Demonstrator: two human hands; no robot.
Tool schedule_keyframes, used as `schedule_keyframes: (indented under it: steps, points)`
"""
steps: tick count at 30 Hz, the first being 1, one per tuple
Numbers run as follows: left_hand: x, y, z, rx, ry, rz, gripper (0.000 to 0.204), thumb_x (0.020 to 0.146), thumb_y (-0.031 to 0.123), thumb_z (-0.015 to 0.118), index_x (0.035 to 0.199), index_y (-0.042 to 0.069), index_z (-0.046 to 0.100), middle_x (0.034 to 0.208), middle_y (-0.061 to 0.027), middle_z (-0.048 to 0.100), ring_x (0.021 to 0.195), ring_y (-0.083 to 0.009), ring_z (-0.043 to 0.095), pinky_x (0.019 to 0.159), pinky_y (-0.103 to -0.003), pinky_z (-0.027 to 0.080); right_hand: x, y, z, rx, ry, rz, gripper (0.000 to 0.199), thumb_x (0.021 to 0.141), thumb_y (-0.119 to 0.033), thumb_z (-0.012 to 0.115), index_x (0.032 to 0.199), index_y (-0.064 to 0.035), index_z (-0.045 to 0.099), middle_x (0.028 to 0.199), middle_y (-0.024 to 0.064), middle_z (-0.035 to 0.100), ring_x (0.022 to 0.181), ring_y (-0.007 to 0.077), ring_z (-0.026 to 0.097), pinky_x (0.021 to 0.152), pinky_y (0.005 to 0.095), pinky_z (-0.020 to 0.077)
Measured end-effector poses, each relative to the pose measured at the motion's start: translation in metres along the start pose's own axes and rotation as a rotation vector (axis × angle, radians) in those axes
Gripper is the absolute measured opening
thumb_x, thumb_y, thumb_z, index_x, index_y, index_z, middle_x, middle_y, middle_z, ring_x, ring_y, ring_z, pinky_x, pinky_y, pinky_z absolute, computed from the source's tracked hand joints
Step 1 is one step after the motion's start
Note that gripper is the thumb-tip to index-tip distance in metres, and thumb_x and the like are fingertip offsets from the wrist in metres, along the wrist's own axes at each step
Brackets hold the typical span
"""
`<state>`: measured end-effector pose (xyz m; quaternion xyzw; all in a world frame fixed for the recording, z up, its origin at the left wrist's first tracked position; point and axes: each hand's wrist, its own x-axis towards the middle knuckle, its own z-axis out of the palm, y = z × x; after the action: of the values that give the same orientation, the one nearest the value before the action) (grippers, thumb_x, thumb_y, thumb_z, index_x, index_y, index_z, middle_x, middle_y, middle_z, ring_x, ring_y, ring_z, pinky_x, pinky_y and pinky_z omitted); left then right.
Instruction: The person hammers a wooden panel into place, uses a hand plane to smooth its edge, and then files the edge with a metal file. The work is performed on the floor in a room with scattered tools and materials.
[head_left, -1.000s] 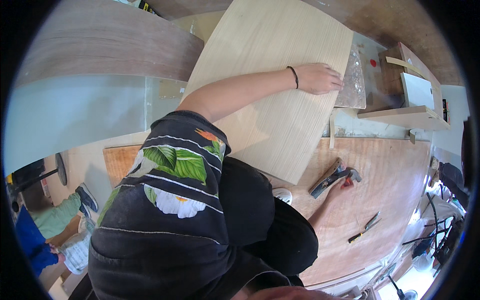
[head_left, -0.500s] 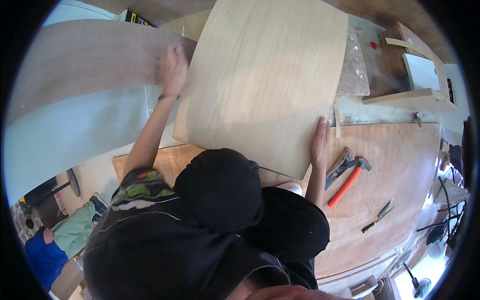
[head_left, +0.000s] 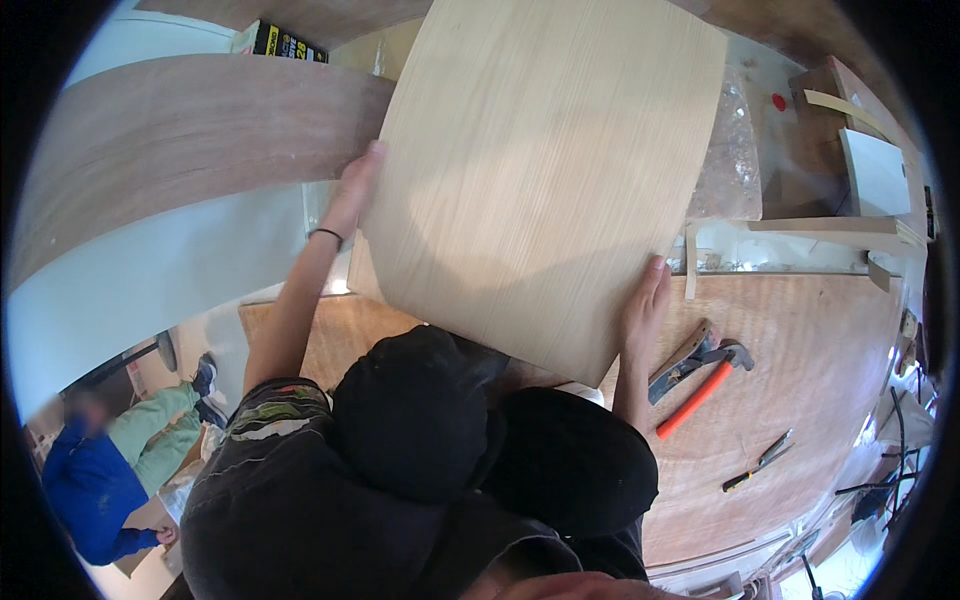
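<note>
A large pale wood veneer panel [head_left: 540, 170] is held tilted over the reddish-brown workbench [head_left: 810, 330]. My left hand [head_left: 352, 190], with a black band on its wrist, grips the panel's left edge. My right hand [head_left: 645, 310] holds the panel's lower right edge, fingers pointing up along it. My black cap and dark patterned shirt fill the lower middle of the view and hide the panel's bottom corner.
An orange-handled hammer [head_left: 705, 380] and a flat tool lie on the bench just right of my right hand, with pliers [head_left: 760, 462] further down. A dark brown board [head_left: 170, 140] curves across the upper left. Wooden parts [head_left: 860, 170] stand top right. Another person [head_left: 95, 470] crouches lower left.
My left hand left the panel's right side for its left edge. My right hand left the hammer and took the right edge. The panel now looks larger and closer.
</note>
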<state>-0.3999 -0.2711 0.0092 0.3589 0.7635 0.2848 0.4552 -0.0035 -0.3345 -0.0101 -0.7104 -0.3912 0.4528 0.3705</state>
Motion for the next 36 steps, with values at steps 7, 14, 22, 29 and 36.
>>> schedule_keyframes:
  steps: [7, 14, 22, 29, 36]
  points:
    - [-0.046, 0.052, -0.012, 0.022, 0.259, 0.261, 0.047, 0.097, 0.044, 0.064, 0.083, -0.001, 0.065, 0.064, 0.0032, 0.048, 0.061, -0.0088, 0.041, 0.057, -0.028, 0.037, 0.000, 0.025, 0.023, 0.171, 0.110, -0.065, 0.061, 0.110, -0.041, 0.029, 0.129, 0.0138, 0.049, 0.124, 0.0258, 0.060, 0.116, 0.0306, 0.056, 0.103, 0.0382, 0.0400]
    - [-0.127, 0.152, -0.061, -0.084, 0.338, 0.660, 0.041, 0.094, 0.038, 0.070, 0.091, -0.002, 0.067, 0.071, -0.0019, 0.063, 0.064, -0.0071, 0.051, 0.060, -0.024, 0.041, 0.022, 0.015, 0.065, 0.525, -0.104, -0.095, 0.078, 0.105, -0.058, 0.030, 0.151, 0.0064, 0.030, 0.153, 0.0218, 0.039, 0.141, 0.0322, 0.037, 0.116, 0.0421, 0.0290]
    - [-0.192, 0.193, -0.071, 0.092, 0.396, 0.911, 0.038, 0.093, 0.035, 0.071, 0.092, -0.003, 0.068, 0.065, -0.0051, 0.061, 0.061, -0.0073, 0.051, 0.059, -0.025, 0.042, 0.012, -0.012, 0.091, 0.661, -0.501, -0.067, 0.088, 0.101, -0.069, 0.026, 0.155, -0.0006, 0.022, 0.156, 0.0206, 0.035, 0.141, 0.0316, 0.039, 0.113, 0.0485, 0.0355]
    - [-0.199, 0.194, -0.069, 0.182, 0.458, 1.027, 0.038, 0.094, 0.036, 0.070, 0.092, -0.002, 0.068, 0.062, -0.0028, 0.056, 0.059, -0.0070, 0.046, 0.056, -0.025, 0.039, -0.001, -0.027, 0.100, 0.557, -0.481, -0.087, 0.089, 0.100, -0.070, 0.025, 0.150, 0.0034, 0.030, 0.145, 0.0254, 0.045, 0.125, 0.0335, 0.055, 0.100, 0.0454, 0.0498]
    - [-0.200, 0.204, -0.082, 0.159, 0.427, 1.010, 0.039, 0.095, 0.036, 0.068, 0.089, -0.002, 0.066, 0.066, -0.0033, 0.056, 0.063, -0.0071, 0.047, 0.059, -0.025, 0.039, 0.004, -0.045, 0.079, 0.262, -0.560, -0.076, 0.095, 0.097, -0.074, 0.027, 0.143, 0.0076, 0.040, 0.117, 0.0262, 0.064, 0.089, 0.0318, 0.072, 0.070, 0.0390, 0.0606]
